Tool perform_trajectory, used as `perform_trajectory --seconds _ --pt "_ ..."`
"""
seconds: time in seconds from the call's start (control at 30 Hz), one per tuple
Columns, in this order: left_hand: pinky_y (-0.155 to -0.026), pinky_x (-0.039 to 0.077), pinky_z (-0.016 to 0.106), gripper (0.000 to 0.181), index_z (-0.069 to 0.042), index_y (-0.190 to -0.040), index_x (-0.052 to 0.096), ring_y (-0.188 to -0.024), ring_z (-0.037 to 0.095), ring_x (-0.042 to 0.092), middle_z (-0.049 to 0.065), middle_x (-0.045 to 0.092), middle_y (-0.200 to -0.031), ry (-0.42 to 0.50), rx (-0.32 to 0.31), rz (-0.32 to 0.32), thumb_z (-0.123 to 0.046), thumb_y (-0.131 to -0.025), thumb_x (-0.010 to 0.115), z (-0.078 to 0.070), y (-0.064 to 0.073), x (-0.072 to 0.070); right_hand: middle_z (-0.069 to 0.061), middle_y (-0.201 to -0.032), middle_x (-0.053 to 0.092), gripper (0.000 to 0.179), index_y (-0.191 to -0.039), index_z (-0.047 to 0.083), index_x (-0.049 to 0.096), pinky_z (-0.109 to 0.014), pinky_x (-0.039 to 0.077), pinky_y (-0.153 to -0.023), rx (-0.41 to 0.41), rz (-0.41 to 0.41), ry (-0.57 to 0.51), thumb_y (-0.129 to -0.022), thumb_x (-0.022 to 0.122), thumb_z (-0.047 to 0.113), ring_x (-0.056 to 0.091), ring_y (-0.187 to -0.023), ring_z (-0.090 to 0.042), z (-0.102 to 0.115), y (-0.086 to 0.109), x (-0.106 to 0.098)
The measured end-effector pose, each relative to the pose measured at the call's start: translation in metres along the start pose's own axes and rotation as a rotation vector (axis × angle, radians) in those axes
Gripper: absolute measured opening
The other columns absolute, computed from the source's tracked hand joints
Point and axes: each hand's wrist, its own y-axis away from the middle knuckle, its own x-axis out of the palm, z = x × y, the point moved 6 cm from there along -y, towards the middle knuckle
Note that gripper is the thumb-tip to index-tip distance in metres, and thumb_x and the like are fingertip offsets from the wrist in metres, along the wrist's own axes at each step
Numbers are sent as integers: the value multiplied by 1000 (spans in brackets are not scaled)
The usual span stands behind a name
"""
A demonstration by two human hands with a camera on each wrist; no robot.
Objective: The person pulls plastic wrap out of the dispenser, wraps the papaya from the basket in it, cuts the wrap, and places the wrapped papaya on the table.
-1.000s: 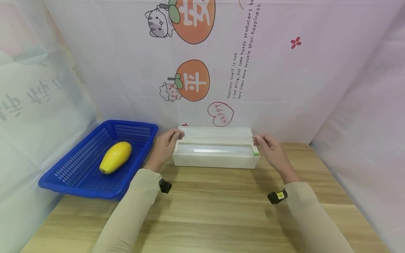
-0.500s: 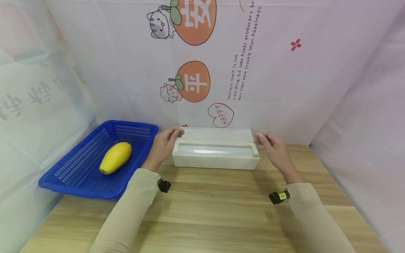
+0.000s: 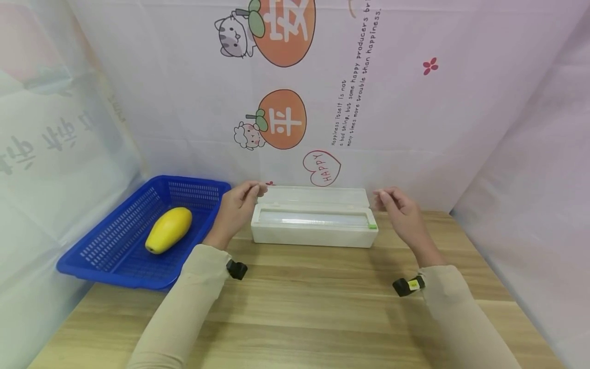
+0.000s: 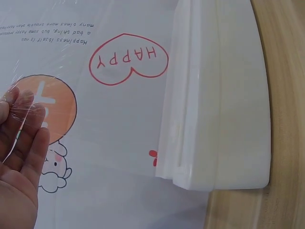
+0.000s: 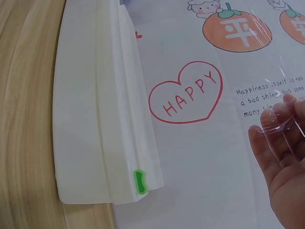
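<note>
A white cling film dispenser [image 3: 313, 236] stands against the back wall with its lid [image 3: 318, 196] raised. My left hand [image 3: 235, 209], just off the dispenser's left end, pinches one corner of clear cling film between thumb and fingers. Off the other end, my right hand [image 3: 406, 218] pinches the opposite corner. Thin streaks and creases of the cling film [image 5: 279, 128] show at the right fingertips in the right wrist view, and similar ones cross my left fingers [image 4: 35, 160]. Through the dispenser's window the roll shows; a green slider [image 5: 139, 182] sits at its right end.
On the left, a blue plastic basket [image 3: 117, 281] holds a yellow papaya-like fruit [image 3: 168, 230]. Printed white cloth [image 3: 396, 118] covers the walls behind and at both sides. A wood-grain table [image 3: 318, 302] lies under everything.
Both hands have risen a little and drifted slightly apart, still pinching the film. The dispenser, basket and fruit have stayed in place.
</note>
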Motion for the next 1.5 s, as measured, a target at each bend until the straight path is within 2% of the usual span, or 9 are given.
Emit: perform_trajectory --seconds 0.13,0.37,0.57,0.77,0.93,1.13,1.23,1.37,1.5 --pt "-87 56 34 29 -10 -115 70 -105 17 66 2 71 -111 -20 20 -4 -26 -108 46 -5 -1 -3 -11 -99 64 27 -117 -10 61 -22 55 -82 -25 -9 12 -107 45 8 64 -89 -9 8 -2 -2" --pt "-92 54 35 29 -10 -116 69 -109 17 66 2 71 -114 -15 55 -6 -25 -108 47 -15 -4 -8 -11 -98 64 26 -116 -11 62 -22 55 -80 -52 -29 17 -107 45 7 62 -86 -1 14 -5 -7" --pt "-95 52 32 29 -11 -118 69 -111 14 64 2 71 -115 -12 50 -7 -26 -108 46 -21 -6 -11 -6 -97 64 27 -117 -12 61 -20 54 -78 -64 -39 23 -107 45 7 62 -85 0 20 -6 -10" --pt "-94 53 33 26 -7 -116 69 -108 16 65 5 71 -112 -6 79 -11 -19 -108 47 -33 -9 -13 -1 -97 63 27 -118 -12 61 -17 53 -79 -69 -44 21 -107 45 7 62 -85 0 26 -6 -14" --pt "-93 53 32 25 -5 -114 69 -106 17 65 6 71 -110 -5 90 -16 -16 -108 47 -38 -11 -16 -9 -99 64 28 -120 -11 60 -16 52 -80 -53 -39 13 -108 45 10 62 -86 -2 29 -7 -16" --pt "-92 53 33 25 -5 -113 69 -105 18 66 6 71 -109 -1 87 -27 -16 -107 48 -43 -12 -19 -20 -98 64 27 -117 -12 60 -17 52 -79 -78 -52 14 -107 45 8 62 -85 -1 36 -8 -19" --pt "-91 54 35 25 -5 -114 69 -105 20 66 7 71 -109 2 92 -30 -16 -108 48 -46 -13 -20 -16 -97 64 27 -116 -13 60 -17 53 -79 -90 -61 16 -107 45 7 62 -85 0 39 -9 -20" --pt "-90 54 36 26 -5 -114 69 -105 20 66 7 71 -109 1 91 -27 -17 -108 47 -49 -14 -23 -11 -97 64 28 -118 -11 61 -16 53 -79 -86 -70 21 -107 45 10 62 -85 -1 29 -12 -22" --pt "-89 54 34 26 -7 -114 69 -104 17 66 4 71 -108 -9 100 -30 -20 -108 47 -52 -17 -24 -14 -100 64 29 -121 -6 62 -16 53 -79 -78 -79 14 -108 46 14 64 -87 -5 12 -17 -25"
